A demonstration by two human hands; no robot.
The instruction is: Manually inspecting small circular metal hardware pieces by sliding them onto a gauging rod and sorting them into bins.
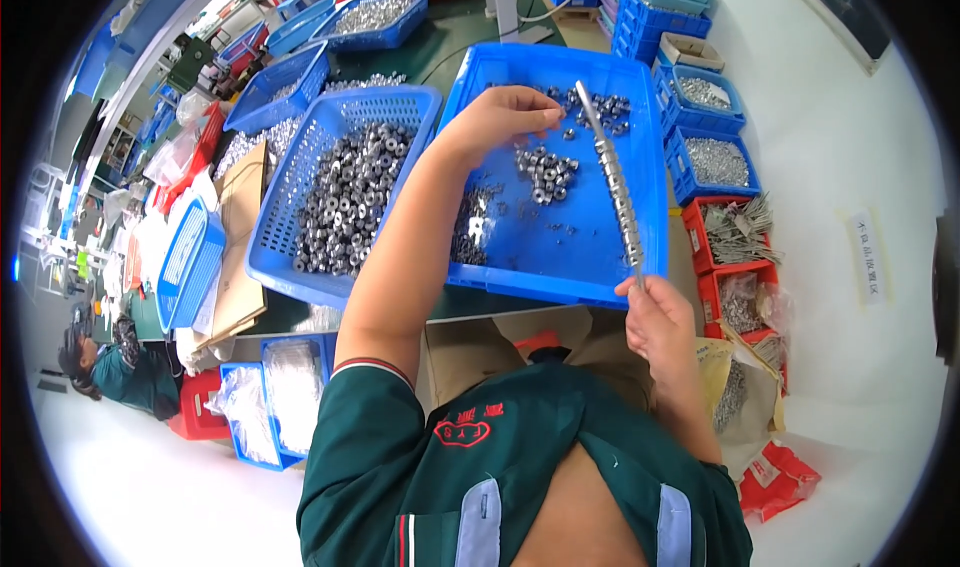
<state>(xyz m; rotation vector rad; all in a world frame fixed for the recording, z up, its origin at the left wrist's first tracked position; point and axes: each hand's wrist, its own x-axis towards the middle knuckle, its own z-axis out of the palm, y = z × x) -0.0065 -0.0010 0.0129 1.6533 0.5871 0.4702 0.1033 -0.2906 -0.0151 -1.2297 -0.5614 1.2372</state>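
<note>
A blue basket (290, 182) of metal nuts beside red bins (700, 247).

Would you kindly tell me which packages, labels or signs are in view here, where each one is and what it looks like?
White paper label: on the pale surface at far right, a tall narrow strip with dark print.
Red plastic bag: lower right, crumpled, with white markings.
Clear plastic bags: lower left, in a blue bin, glossy.
Cardboard box: left of the blue basket, brown, flattened.
</note>
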